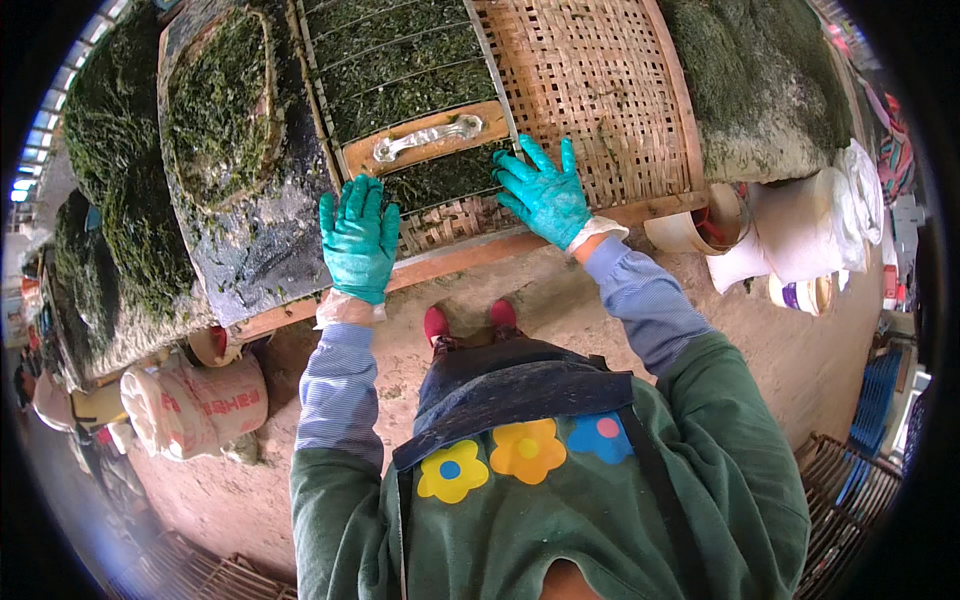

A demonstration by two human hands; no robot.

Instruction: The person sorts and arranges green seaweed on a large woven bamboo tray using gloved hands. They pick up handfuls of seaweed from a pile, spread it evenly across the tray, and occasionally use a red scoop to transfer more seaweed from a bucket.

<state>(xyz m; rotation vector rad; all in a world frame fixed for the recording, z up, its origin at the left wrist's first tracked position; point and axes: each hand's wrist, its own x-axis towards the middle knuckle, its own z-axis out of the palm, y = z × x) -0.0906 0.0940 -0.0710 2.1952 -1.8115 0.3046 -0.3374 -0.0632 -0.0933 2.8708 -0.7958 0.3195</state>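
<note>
A thin-barred rectangular frame (491,64) lies over dark green plant matter, likely seaweed (397,56), spread on a woven bamboo mat. Across the frame's near part sits a wooden board (360,159) with a clear handle (427,137). My left hand (358,244), in a teal glove, rests flat at the frame's near left corner, thumb apart from the fingers. At the near right corner is my right hand (547,196), gloved alike, its fingers spread by the frame's edge and over the mat. Neither hand grips anything. Whether the fingertips press on the frame is hard to tell.
The bare bamboo mat (600,97) with a wooden rim extends to the right. Left lies a dark sheet (270,259) with loose seaweed (217,120). Seaweed heaps (757,82) flank both sides. Below the table stand a bucket (686,229) and white sacks (199,405).
</note>
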